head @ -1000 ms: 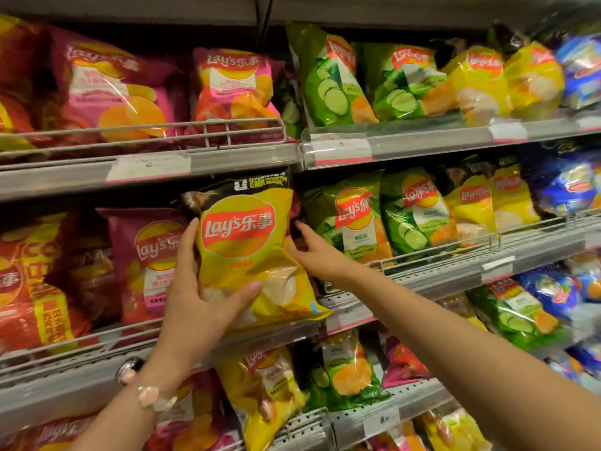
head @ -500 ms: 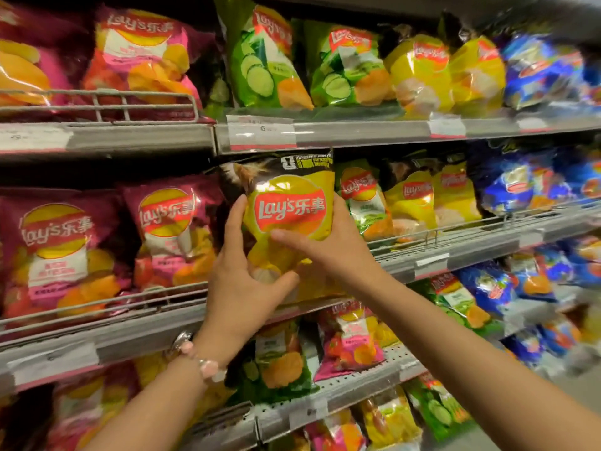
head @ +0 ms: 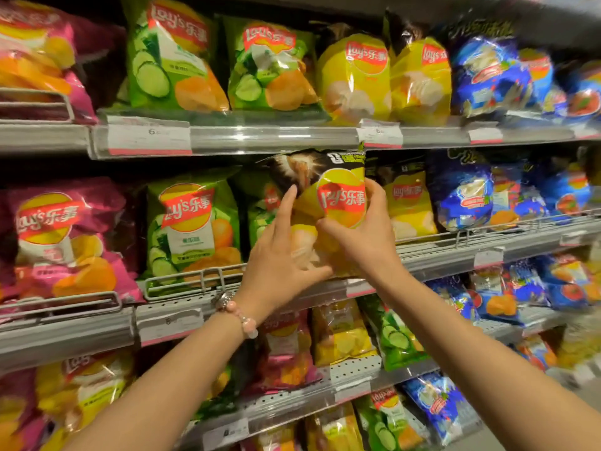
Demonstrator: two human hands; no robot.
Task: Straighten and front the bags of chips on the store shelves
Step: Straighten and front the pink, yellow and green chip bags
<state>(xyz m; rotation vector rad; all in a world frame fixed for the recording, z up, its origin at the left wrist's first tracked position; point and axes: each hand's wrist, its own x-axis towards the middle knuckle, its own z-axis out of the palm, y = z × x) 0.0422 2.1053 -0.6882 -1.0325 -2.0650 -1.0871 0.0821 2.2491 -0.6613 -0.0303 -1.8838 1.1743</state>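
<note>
A yellow Lay's chip bag with a black top (head: 338,203) stands upright at the front of the middle shelf (head: 439,255), between green cucumber bags and another yellow bag (head: 408,203). My left hand (head: 281,255) grips its lower left side, thumb under the bottom corner. My right hand (head: 367,232) holds its right edge, thumb across the front. A green bag (head: 192,229) stands to the left of the held bag, partly hidden behind my left hand.
Magenta bags (head: 65,239) fill the left of the middle shelf, blue bags (head: 465,196) the right. The top shelf (head: 276,136) holds green, yellow and blue bags above price tags. Lower shelves (head: 351,369) carry mixed bags. Wire front rails (head: 195,278) edge the shelves.
The view has shifted right along the shelf. Both hands carried the yellow bag rightward, past the green bags, to a spot next to the other yellow bag.
</note>
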